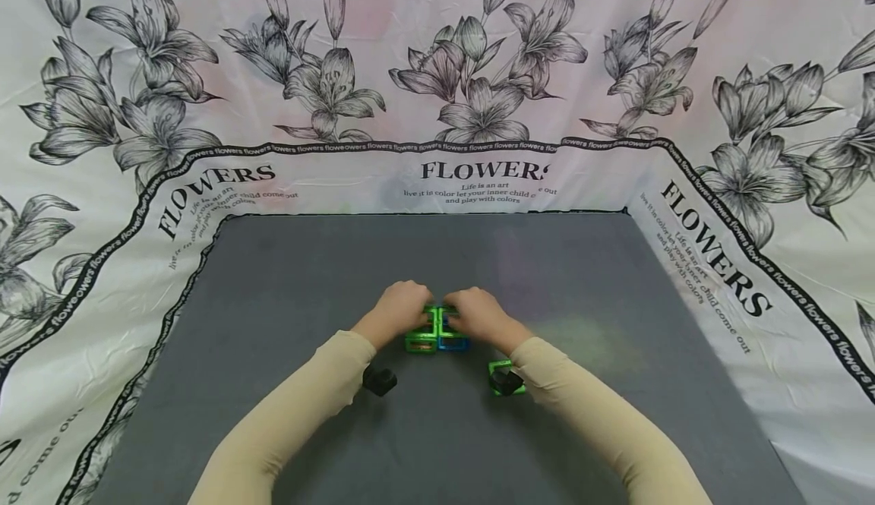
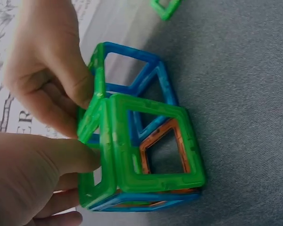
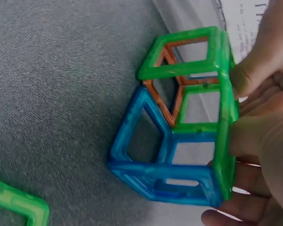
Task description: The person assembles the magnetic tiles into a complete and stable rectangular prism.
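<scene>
Magnetic tiles, open square frames in green, blue and orange, are joined into two box shapes side by side point(image 1: 421, 344) on the grey table. My left hand point(image 1: 402, 309) pinches the green-fronted box point(image 2: 155, 181) along its far side, thumb on a green frame. My right hand point(image 1: 481, 315) grips the other box, which has blue frames point(image 3: 132, 167) and a green far side, with thumb and fingers at that green edge. In the left wrist view the boxes meet along a green seam, with an orange frame point(image 2: 181, 146) showing inside. Some fingertips are hidden behind the tiles.
A loose green square tile point(image 1: 494, 372) lies on the table near my right wrist, partly hidden by the black wrist camera point(image 1: 506, 382). Another black camera point(image 1: 379, 380) hangs at the left wrist. White flower-printed cloth point(image 1: 478, 178) borders the grey table point(image 1: 287, 262).
</scene>
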Demonstrator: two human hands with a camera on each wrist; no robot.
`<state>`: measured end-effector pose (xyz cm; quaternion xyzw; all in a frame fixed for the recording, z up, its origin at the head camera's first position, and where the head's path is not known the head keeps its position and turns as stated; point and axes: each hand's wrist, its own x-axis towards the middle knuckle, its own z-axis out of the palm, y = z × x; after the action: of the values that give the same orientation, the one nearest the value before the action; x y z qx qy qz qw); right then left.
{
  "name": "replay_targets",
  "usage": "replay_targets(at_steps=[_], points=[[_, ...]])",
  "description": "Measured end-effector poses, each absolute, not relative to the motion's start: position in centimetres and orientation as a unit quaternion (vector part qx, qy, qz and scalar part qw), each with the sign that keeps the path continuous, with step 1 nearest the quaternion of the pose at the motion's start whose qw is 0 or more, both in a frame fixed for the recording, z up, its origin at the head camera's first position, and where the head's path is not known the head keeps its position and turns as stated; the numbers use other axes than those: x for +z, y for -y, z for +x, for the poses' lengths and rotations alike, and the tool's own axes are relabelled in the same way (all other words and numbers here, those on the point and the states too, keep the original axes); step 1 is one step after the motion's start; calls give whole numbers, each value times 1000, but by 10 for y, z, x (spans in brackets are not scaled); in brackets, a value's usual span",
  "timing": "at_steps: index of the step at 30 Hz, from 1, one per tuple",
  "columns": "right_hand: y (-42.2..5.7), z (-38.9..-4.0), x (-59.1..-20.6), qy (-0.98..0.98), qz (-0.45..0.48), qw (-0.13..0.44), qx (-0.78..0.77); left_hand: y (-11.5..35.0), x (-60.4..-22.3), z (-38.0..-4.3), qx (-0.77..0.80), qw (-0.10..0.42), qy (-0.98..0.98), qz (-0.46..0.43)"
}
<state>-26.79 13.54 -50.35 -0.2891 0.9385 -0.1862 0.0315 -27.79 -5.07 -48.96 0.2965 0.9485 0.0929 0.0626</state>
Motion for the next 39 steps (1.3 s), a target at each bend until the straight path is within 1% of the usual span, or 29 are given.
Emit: replay_targets(at_steps=[2,6,11,24,31,39], points=[[-132,-268,-505,-937,-292,33,-189,49,-490,-277,87,59,-949,297],[-129,-269,-508,-935,-298,15,-190,49,-494,-275,88,38,-949,301],[-130,-269,-510,-934,-303,-1,-189,50,-495,-273,99,29,-947,306],[-131,-265,-508,-930,-311,-1,-196,54,-499,-271,122,35,-945,301],[-135,-264,-510,-923,-317,9,-216,54,-502,-272,125,38,-945,302],[-137,-264,-513,-919,-329,-5,-216,54,-507,-274,132,32,-943,304]])
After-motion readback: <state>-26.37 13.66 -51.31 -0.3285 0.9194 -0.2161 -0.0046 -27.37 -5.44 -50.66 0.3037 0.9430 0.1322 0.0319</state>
